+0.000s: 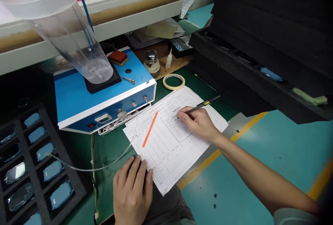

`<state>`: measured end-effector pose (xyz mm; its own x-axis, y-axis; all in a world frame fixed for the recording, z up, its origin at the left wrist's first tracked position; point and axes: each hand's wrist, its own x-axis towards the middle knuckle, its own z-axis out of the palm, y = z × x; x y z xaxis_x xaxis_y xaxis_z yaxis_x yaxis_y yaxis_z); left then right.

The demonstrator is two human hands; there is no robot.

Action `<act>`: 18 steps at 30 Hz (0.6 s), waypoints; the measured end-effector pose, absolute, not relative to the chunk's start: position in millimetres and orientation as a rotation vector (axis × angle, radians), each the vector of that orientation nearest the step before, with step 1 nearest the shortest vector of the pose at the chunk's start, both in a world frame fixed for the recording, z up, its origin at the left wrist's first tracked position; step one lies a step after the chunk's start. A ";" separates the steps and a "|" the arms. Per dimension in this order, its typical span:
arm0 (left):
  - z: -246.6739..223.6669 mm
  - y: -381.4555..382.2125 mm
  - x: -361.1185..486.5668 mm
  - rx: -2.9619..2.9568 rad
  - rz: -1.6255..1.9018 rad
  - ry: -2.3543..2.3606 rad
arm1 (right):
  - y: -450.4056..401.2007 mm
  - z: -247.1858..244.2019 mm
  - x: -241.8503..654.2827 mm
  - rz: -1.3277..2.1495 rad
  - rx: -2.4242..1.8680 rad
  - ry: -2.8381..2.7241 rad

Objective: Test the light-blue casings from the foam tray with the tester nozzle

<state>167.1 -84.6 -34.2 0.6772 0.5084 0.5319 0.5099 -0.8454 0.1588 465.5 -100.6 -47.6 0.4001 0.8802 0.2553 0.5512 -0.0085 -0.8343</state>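
Note:
My right hand [197, 122] is closed around a dark pen [200, 105] with a yellow band, over the upper right part of a printed form [162, 155]. Its writing end is close to the paper; whether it touches I cannot tell. The form is the top of a few stacked sheets at the table's edge, with a thin orange strip [150, 129] lying across its ruled grid. My left hand [133, 192] rests palm down at the form's lower left edge, fingers stretched out, holding nothing.
Behind the form stands a blue dispenser box [104, 103] with a clear tube [118, 161] running left to a black tray [75, 187] of blue parts. A tape roll [164, 81], glass jar [152, 66] and small bottle [169, 60] stand behind. Black foam [260, 44] looms at right.

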 end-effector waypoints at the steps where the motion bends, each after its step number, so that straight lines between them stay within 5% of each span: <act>1: -34.2 -84.5 167.2 -2.872 -0.907 -0.866 | -100.3 -47.5 465.3 0.413 -1.682 -1.266; 18: -34.8 -82.4 168.9 -2.855 -0.895 -0.842 | -100.0 -45.9 468.0 0.395 -1.674 -1.261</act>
<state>168.9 -82.4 -34.8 0.6874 0.4880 0.5379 0.5073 -0.8526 0.1252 468.0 -100.0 -45.9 0.4114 0.8682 0.2775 0.5545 0.0033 -0.8322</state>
